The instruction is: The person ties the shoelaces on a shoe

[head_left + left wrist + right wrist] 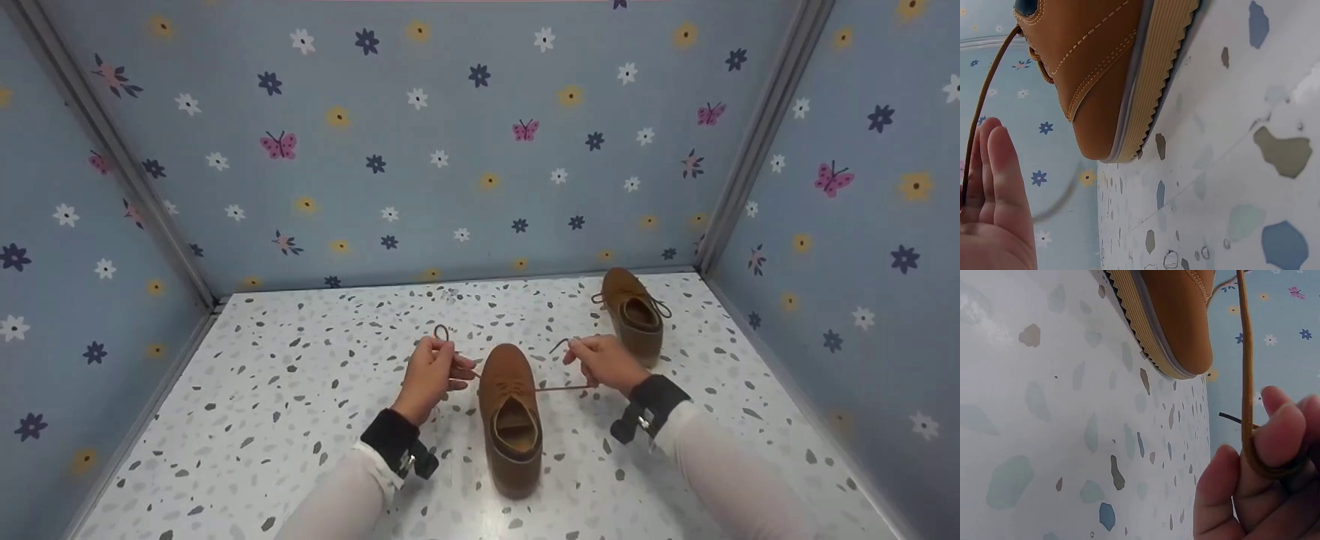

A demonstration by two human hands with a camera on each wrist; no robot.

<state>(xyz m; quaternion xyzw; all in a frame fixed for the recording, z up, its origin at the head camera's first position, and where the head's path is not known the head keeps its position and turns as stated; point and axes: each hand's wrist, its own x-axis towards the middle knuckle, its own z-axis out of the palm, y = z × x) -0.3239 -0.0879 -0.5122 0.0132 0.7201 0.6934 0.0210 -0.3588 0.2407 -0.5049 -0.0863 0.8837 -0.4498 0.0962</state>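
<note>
A brown lace-up shoe (507,364) stands on the floor, toe pointing away, between my two hands. My left hand (429,375) holds one end of its shoelace, with a small loop (441,327) sticking up above the fingers. In the left wrist view, that lace (983,93) runs from the eyelets down along extended fingers (1006,163). On the other side, my right hand (607,364) grips the other lace (559,388), drawn straight out sideways. The right wrist view shows this lace (1247,354) bent round a finger, its dark tip (1227,417) poking out.
A second brown shoe (622,289), its lace tied in a bow, stands at the back right near the corner. Blue flowered panels (450,150) enclose the speckled white floor (300,420) at the back and both sides. Each wrist wears a black band with a camera.
</note>
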